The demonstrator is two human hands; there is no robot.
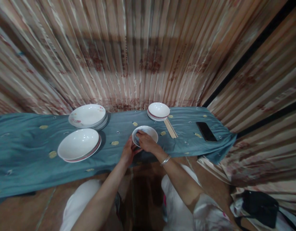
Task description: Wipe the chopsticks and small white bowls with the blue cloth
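Note:
A small white bowl (151,132) is held over the near part of the cloth-covered table. My left hand (128,151) grips its left and lower side, fingers partly hidden beneath it. Inside the bowl, my right hand (146,141) presses a bluish-grey cloth (137,137) against the left inner wall; the fingers hide much of this cloth. Just behind stands a stack of small bowls (159,110), with wooden chopsticks (170,129) lying in front of it.
At the left are a stack of flower-patterned plates (87,115) and a stack of large white bowls (78,144). A black phone (206,131) lies at the right on the teal tablecloth (124,117). Pleated curtains (143,57) hang behind; a black bag (260,207) is at lower right.

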